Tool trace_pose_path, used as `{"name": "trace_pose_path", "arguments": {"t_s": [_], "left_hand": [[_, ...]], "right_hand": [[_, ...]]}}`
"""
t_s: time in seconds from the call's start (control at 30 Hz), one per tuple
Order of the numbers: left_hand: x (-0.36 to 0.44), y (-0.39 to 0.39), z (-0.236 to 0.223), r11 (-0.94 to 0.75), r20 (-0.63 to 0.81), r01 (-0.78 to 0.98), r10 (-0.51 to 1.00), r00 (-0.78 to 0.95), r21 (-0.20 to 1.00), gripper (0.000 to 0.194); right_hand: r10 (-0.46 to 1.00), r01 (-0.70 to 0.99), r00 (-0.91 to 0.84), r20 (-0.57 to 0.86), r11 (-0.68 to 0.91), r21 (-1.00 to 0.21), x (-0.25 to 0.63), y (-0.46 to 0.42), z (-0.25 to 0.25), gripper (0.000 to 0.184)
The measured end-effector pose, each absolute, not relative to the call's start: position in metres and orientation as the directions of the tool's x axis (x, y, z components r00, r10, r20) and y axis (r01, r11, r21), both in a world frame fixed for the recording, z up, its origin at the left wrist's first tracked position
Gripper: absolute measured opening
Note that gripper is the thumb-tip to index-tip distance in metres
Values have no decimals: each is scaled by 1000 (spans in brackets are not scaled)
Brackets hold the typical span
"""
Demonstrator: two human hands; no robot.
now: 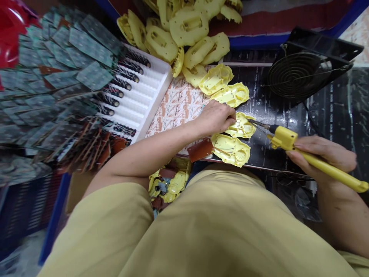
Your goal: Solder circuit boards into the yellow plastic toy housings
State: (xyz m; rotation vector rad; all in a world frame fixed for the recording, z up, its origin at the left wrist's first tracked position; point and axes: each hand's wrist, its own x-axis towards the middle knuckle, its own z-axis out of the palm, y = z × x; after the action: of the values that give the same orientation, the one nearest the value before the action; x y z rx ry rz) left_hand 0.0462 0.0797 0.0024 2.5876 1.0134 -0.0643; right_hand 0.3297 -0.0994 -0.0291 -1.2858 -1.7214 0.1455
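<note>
My right hand (325, 154) is wrapped round the yellow handle of a soldering iron (284, 137). Its thin metal tip points left and reaches the right end of a yellow plastic shell (243, 125). Over the left end of that shell is my left hand (216, 117), its fingers pinched together; what lies between them is hidden. Nearer to me rests another yellow shell (233, 150) with a thin wire inside, beside a brown circuit board (201, 150). Two more shells lie farther back, including one (232, 95) just beyond my left hand.
A heap of yellow shells (188, 27) fills the back. At left, many green circuit boards (95, 42) with wires lie against a white ribbed foam tray (157, 82). A black fan (300, 73) stands at back right. Below the table edge are more yellow parts (175, 184).
</note>
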Motion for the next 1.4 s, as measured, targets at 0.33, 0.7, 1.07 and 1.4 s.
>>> {"name": "trace_pose_path", "arguments": {"t_s": [0.33, 0.7, 1.07, 1.4], "left_hand": [[45, 78, 4, -683, -175, 665, 646, 743, 303, 35], [31, 82, -8, -650, -22, 597, 668, 744, 470, 22], [29, 75, -1, -660, -73, 607, 649, 758, 443, 16], [31, 76, -6, -712, -45, 580, 616, 787, 395, 17]], "right_hand": [[685, 749, -23, 728, 494, -441, 317, -109, -29, 62], [713, 744, -5, 701, 471, -474, 309, -114, -28, 27], [656, 661, -166, 737, 628, -410, 306, -111, -21, 22], [612, 618, -315, 725, 712, -333, 298, -92, -16, 23]]}}
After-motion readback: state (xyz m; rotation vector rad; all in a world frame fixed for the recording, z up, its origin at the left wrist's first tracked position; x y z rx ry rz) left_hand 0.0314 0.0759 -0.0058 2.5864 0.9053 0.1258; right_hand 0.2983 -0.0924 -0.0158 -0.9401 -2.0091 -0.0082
